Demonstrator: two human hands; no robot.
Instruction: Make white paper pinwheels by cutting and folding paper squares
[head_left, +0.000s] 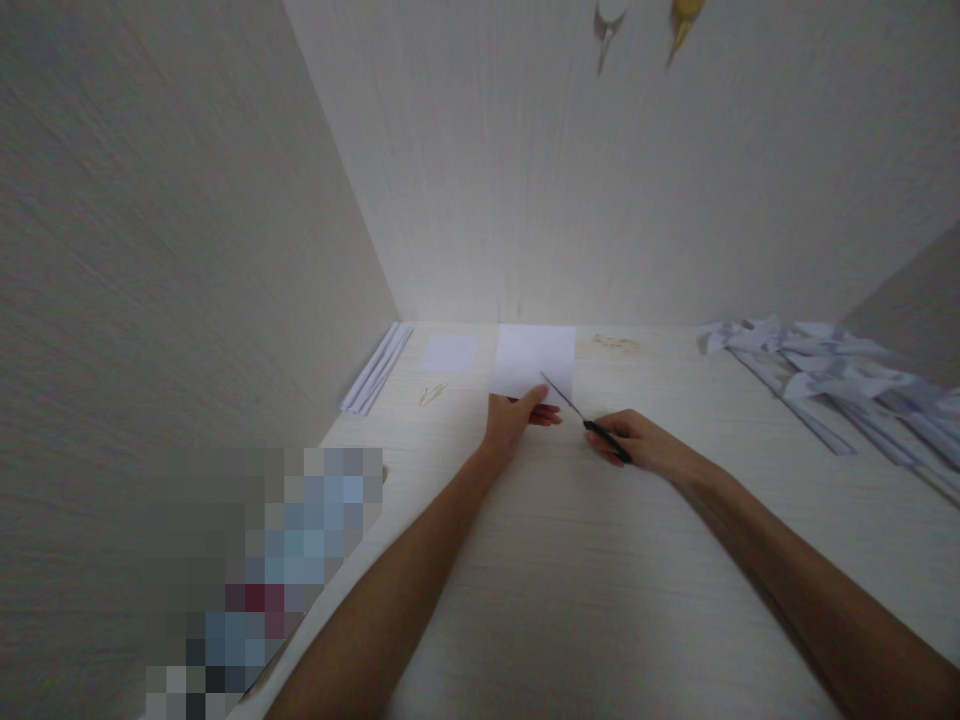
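Observation:
A square white sheet of paper (531, 358) is held near its bottom edge by my left hand (517, 412), thumb on top and fingers underneath. To the right, my right hand (628, 437) is wrapped around the dark handles of a pair of scissors (606, 440). The thin blades point up and to the left, and their tip lies over the lower right part of the sheet. Whether the blades touch the paper cannot be made out.
A smaller pale paper square (449, 352) lies on the table (495, 580) to the left. Folded paper strips (377, 370) lie along the left wall. Several paper pieces with long stems (832, 375) are heaped at right. Two hooks (611, 14) hang on the back wall (525, 180).

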